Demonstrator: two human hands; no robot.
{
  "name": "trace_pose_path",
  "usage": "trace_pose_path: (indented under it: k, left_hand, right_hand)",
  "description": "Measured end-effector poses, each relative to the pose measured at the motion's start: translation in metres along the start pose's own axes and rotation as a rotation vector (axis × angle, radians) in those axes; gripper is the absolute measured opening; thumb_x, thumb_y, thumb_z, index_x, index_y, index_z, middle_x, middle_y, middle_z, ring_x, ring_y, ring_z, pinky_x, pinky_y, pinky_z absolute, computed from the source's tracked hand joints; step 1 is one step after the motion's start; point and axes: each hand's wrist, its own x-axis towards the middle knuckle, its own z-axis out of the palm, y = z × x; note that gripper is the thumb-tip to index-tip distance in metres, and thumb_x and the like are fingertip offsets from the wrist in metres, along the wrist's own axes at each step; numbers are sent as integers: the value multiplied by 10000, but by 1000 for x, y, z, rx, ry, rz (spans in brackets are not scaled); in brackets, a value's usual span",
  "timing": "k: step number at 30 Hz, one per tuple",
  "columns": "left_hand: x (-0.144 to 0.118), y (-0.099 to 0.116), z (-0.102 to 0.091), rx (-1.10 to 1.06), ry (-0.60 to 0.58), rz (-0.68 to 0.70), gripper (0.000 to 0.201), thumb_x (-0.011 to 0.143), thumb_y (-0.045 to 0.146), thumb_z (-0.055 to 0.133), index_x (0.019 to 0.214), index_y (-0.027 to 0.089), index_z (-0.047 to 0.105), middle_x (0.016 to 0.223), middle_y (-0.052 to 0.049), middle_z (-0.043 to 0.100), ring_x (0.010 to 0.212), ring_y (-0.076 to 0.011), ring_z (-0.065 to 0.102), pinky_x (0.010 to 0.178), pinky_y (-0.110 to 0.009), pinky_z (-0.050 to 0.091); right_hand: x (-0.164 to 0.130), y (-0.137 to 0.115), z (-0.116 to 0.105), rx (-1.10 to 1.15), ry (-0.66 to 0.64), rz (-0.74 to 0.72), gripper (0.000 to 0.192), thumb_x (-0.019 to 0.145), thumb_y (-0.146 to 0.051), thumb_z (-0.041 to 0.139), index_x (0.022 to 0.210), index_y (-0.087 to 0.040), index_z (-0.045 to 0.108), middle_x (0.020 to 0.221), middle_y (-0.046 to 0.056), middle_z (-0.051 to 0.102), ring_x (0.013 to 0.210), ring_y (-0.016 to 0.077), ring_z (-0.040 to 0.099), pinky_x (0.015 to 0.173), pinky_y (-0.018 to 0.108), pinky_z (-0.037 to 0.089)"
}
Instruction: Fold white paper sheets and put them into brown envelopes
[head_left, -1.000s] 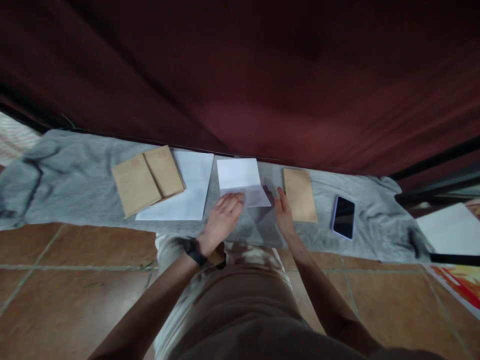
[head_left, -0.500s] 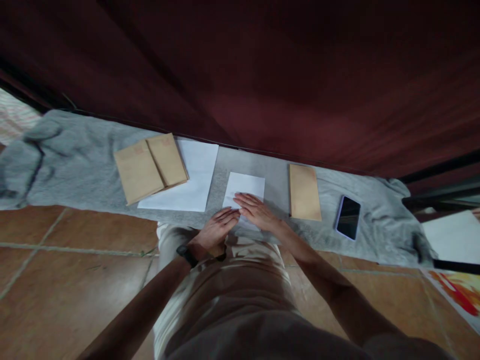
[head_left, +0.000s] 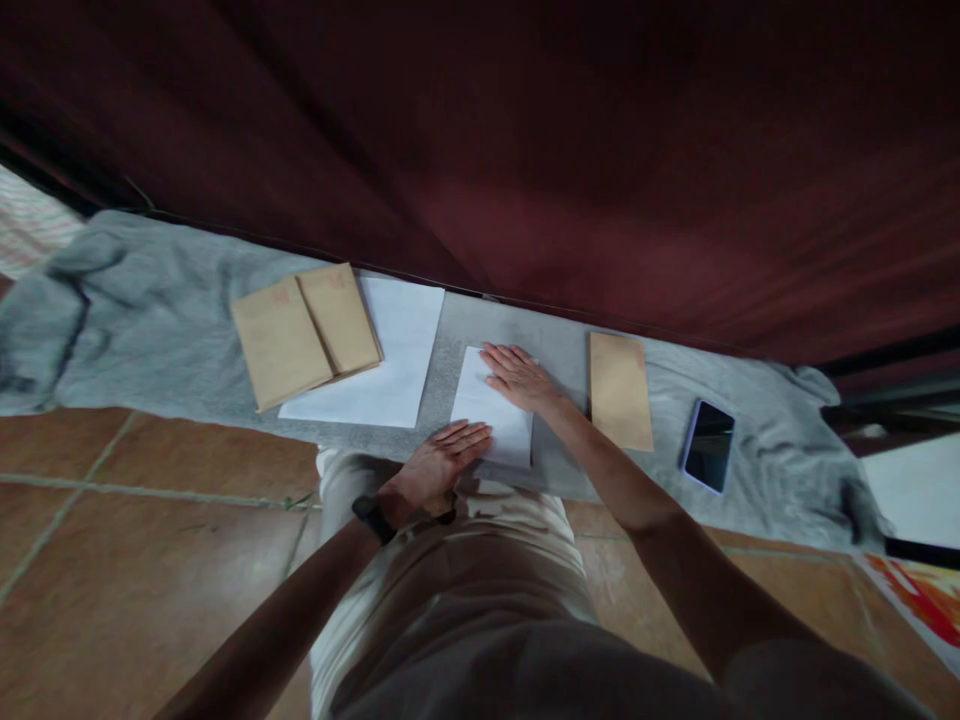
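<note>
Folded white sheet [head_left: 491, 415] lies mid grey cloth [head_left: 150, 310] near its front edge, both flat open palms pressing it, left hand [head_left: 442, 462] near, right hand [head_left: 517, 375] far; crease looks nearly set, brown envelope [head_left: 619, 390] beside it untouched.

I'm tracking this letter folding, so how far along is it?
Done: the white sheet lies folded small on the grey cloth. In hand: the left hand presses its near edge, the right hand flattens its far edge. Left: the single brown envelope beside it lies untouched, as do two brown envelopes on a flat white sheet.
</note>
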Motion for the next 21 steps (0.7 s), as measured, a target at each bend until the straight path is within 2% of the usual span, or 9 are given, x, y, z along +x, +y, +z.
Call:
trace_pose_path:
  k: [3,6,9,12,15,16,18,21]
  left_hand:
    - [1,0,1,-7,2,-2,554,910,45,535,1445,189,544,1533,-106,545,1438,-189,493,1245,-429,353]
    - [2,2,-1,-8,-24,-4,556,912,57,528,1455,178,532,1549,-106,528,1454,-184,471,1259,-426,328]
    - [0,6,-5,-21,-36,-32,566,913,84,530,1472,170,516,1561,-109,514,1460,-188,463,1267,-428,311]
    - [-3,13,-7,-53,-7,-57,529,920,152,540,1449,165,550,1531,-112,550,1450,-219,477,1258,-451,324]
    - [4,26,-4,-72,83,-130,469,945,196,491,1400,163,600,1486,-108,597,1433,-229,496,1241,-442,357]
    - [11,30,-1,-62,119,-183,469,964,204,459,1412,158,589,1497,-111,586,1439,-226,488,1240,-437,359]
    - [29,39,7,-8,171,-314,523,1016,247,388,1519,127,463,1589,-132,476,1501,-227,400,1265,-453,310]
    - [55,46,21,62,172,-431,629,1055,402,357,1592,78,311,1666,-155,327,1570,-257,240,1284,-473,244]
  right_hand:
    - [6,4,-3,14,43,77,550,1072,-358,397,1570,-122,398,1659,102,340,1541,246,315,1292,489,188]
    - [0,-10,-3,53,108,164,563,1075,-350,372,1581,-106,370,1667,121,316,1550,249,291,1295,499,182]
    - [-26,-43,3,107,136,177,561,1084,-349,329,1594,-115,345,1689,105,268,1558,249,268,1294,484,204]
    - [-60,-73,12,141,129,144,538,1086,-331,325,1581,-127,377,1680,112,296,1557,262,271,1287,503,213]
    - [-83,-86,17,110,131,170,541,1075,-322,358,1588,-151,371,1666,112,330,1550,262,291,1284,523,210]
    - [-87,-87,18,91,125,174,550,1068,-307,369,1595,-152,358,1666,112,329,1551,261,289,1285,523,210]
    - [-91,-85,20,49,101,168,589,1042,-265,399,1610,-131,318,1671,125,312,1556,266,273,1286,520,207]
    - [-90,-82,24,-9,70,166,669,1003,-230,448,1629,-104,251,1681,150,276,1562,297,248,1282,540,208]
